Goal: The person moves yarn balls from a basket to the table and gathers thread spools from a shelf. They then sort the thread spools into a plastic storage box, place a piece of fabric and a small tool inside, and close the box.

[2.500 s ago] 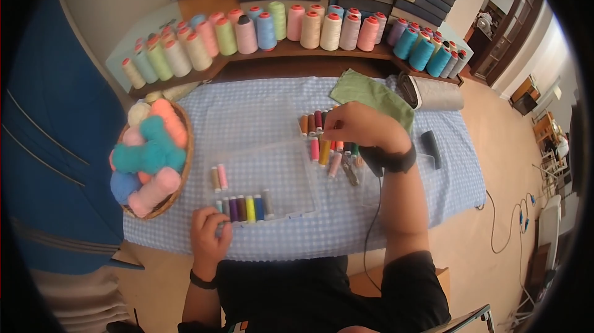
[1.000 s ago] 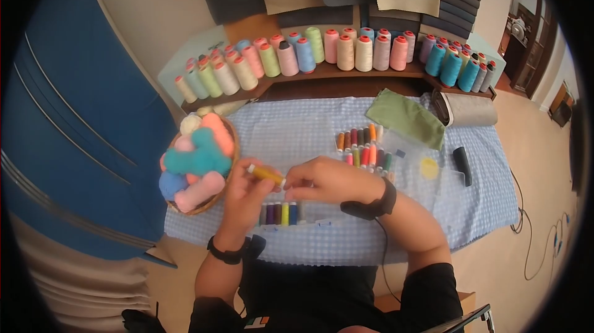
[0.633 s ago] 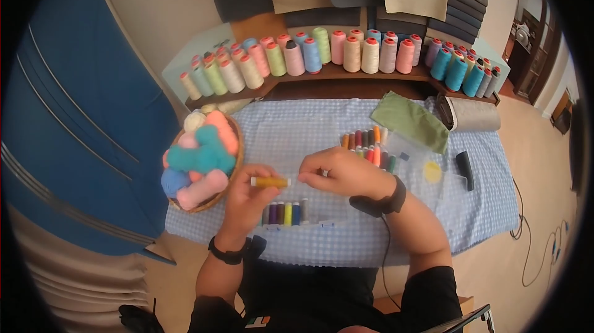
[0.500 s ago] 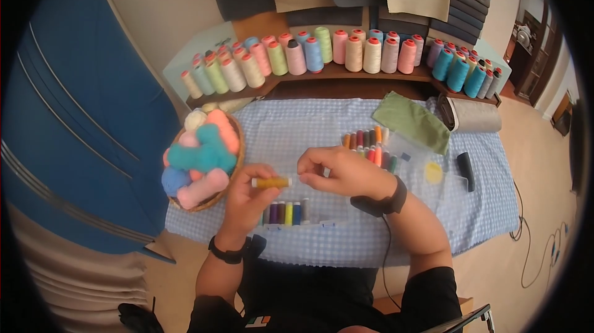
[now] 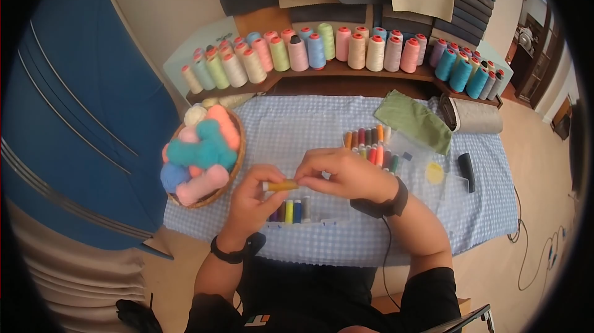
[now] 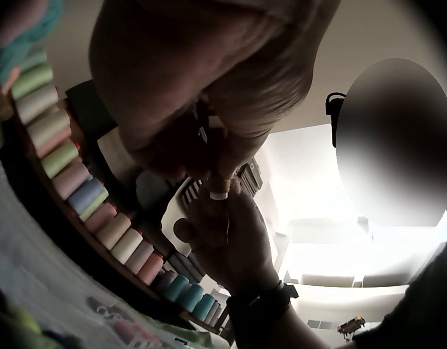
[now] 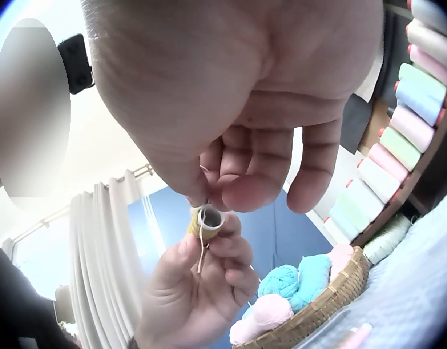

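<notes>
A mustard-yellow thread spool lies nearly level between my two hands, above the clear plastic case. My left hand holds it between thumb and fingers. At the spool's right end, the thumb and fingertips of my right hand pinch close to the rim. In the right wrist view, the spool's hollow white end faces the camera, and a loose thread tail hangs across it. Below the hands stands a short row of small spools, partly hidden by the left hand.
More small spools lie right of the case, partly behind the right hand. A basket of yarn sits at the left. Large thread cones line the back shelf. Green cloth and a black cylinder lie at the right.
My right hand took the mustard spool from the right-hand group and passed it to my left. The hands parted briefly, and now the right fingertips are back at the spool's end.
</notes>
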`<control>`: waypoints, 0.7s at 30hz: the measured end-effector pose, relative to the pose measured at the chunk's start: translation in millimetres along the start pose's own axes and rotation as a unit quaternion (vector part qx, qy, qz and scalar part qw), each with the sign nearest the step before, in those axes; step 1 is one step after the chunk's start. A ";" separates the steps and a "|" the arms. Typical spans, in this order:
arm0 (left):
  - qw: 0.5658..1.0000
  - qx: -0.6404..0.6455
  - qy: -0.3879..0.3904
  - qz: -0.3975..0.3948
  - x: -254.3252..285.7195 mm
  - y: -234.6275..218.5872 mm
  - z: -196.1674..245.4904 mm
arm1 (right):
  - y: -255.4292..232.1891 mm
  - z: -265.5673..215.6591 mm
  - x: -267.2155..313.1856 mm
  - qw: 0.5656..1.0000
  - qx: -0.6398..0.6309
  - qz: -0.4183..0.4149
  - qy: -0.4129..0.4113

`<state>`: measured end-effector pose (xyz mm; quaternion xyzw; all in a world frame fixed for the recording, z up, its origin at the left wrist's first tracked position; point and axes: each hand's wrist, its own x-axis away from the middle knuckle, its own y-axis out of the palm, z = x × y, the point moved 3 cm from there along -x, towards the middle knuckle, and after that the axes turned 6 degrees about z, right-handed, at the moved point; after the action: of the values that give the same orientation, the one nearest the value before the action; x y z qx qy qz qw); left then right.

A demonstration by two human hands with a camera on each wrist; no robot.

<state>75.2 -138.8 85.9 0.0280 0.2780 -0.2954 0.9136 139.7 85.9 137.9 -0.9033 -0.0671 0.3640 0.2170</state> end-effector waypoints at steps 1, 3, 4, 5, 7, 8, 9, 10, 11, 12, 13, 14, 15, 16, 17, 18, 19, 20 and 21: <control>1.000 -0.013 0.010 -0.003 0.1 0.7 0.5 | 0.0 -0.8 -0.2 1.000 0.009 0.006 0.000; 1.000 0.016 -0.015 0.006 1.9 2.2 -2.1 | -0.9 -3.4 -0.4 0.999 0.026 0.019 -0.002; 0.999 0.031 -0.027 0.010 2.6 2.7 -3.3 | -2.0 -3.7 -0.3 0.999 0.028 0.030 0.008; 1.000 0.014 -0.017 0.004 1.8 3.3 -1.3 | -3.4 -3.9 0.1 0.999 0.030 0.040 0.017; 1.000 -0.020 0.003 -0.008 -0.6 4.2 4.4 | -5.6 -4.9 0.5 0.998 0.028 0.053 0.029; 1.000 -0.016 0.001 -0.006 -0.4 4.0 3.7 | -6.7 -5.4 0.2 0.998 0.025 0.057 0.032; 1.000 -0.011 -0.002 -0.005 0.0 3.6 2.4 | -7.2 -5.5 0.1 0.997 0.021 0.061 0.034; 1.000 -0.006 -0.005 -0.004 0.4 3.3 1.6 | -7.4 -5.3 0.1 0.997 0.019 0.064 0.037; 1.000 -0.014 -0.006 0.001 0.9 2.7 1.7 | -7.6 -5.2 0.4 0.997 0.018 0.067 0.040; 1.000 -0.022 -0.007 0.006 1.4 2.3 1.8 | -8.3 -5.3 1.3 0.996 0.018 0.071 0.044; 1.000 -0.027 -0.007 0.010 1.6 2.1 1.7 | -9.1 -5.5 1.1 0.996 0.018 0.072 0.040; 0.999 -0.041 -0.012 0.017 2.8 0.7 1.4 | -10.5 -5.0 0.2 0.996 0.021 0.073 0.037; 0.998 -0.050 -0.016 0.021 5.8 -1.1 0.9 | -13.8 -5.1 1.3 0.996 0.029 0.077 0.038; 0.998 -0.054 -0.020 0.021 9.8 -1.8 -1.8 | -15.7 -5.9 2.6 0.996 0.034 0.081 0.027; 0.996 -0.081 -0.020 0.022 15.0 -5.0 -7.5 | -16.7 -5.9 2.1 0.995 0.045 0.088 0.018; 0.994 -0.107 -0.019 0.022 22.0 -10.2 -13.7 | -19.6 -7.8 2.8 0.994 0.056 0.096 0.011; 0.997 -0.057 -0.049 0.032 30.2 -16.4 -20.0 | -23.5 -11.7 4.2 0.993 0.058 0.103 0.010; 0.994 -0.037 -0.099 0.041 39.8 -20.9 -27.0 | -27.5 -16.1 4.0 0.992 0.059 0.110 0.007; 0.993 -0.047 -0.099 0.037 45.4 -20.5 -27.2 | -30.4 -20.9 4.6 0.992 0.056 0.116 0.002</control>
<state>80.9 -173.7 41.4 -0.0341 0.1983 -0.2494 0.9473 158.6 107.2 161.8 -0.8920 0.0593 0.3885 0.2235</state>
